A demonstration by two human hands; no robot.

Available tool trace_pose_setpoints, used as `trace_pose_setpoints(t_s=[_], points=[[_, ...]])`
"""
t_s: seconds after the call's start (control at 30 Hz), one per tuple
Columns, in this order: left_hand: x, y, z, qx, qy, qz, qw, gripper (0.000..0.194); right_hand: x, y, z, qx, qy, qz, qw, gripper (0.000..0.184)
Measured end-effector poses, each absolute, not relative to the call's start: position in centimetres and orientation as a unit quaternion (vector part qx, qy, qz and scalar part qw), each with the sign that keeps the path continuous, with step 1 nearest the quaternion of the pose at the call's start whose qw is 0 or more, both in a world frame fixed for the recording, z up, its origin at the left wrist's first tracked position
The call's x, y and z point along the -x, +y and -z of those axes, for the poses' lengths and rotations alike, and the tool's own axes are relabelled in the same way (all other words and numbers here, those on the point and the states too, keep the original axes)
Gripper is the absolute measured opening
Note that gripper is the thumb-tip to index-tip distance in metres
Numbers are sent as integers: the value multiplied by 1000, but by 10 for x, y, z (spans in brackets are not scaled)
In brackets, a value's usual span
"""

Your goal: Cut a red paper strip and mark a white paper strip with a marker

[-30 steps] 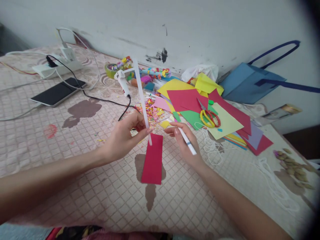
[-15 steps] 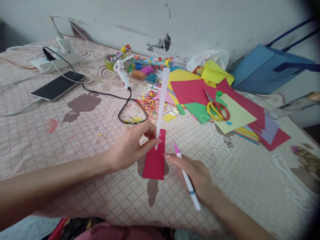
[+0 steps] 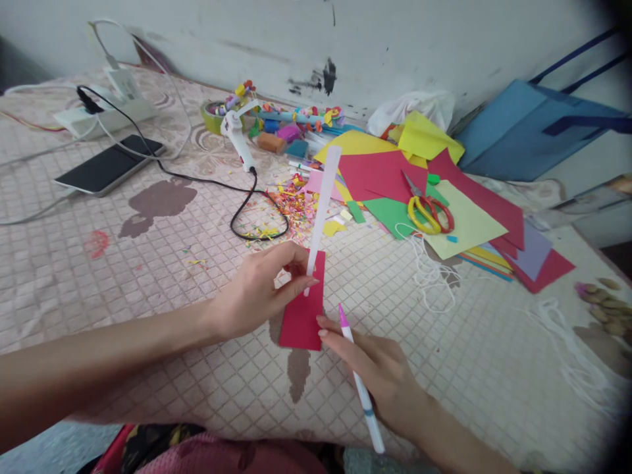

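My left hand point(image 3: 261, 284) pinches the translucent stick point(image 3: 324, 214) low, over red paper point(image 3: 299, 326) at my twelve o'clock, likely light, flimsy, best taken by its edges; my right hand point(image 3: 388, 378) grips the pink-tipped marker point(image 3: 363, 396).

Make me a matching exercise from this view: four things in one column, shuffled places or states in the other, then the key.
Things:
1. white stick
2. marker
3. scissors
4. glue gun

Places or states:
A. lying on coloured paper
B. joined to a black cord
C. pinched in the left hand
D. in the right hand, pink tip showing

Pairs: 1-C, 2-D, 3-A, 4-B
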State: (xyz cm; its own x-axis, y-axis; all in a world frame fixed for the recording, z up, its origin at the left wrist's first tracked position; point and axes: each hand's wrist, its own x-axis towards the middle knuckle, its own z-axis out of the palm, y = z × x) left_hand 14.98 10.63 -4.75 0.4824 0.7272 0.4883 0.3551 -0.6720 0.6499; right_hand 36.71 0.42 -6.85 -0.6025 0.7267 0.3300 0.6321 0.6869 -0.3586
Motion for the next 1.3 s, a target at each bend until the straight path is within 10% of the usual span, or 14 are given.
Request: trace_pose_setpoints(t_s=[1.3], points=[[-152, 101, 56, -870, 282, -348, 207, 11, -364, 7, 72, 383, -896, -74, 214, 34]])
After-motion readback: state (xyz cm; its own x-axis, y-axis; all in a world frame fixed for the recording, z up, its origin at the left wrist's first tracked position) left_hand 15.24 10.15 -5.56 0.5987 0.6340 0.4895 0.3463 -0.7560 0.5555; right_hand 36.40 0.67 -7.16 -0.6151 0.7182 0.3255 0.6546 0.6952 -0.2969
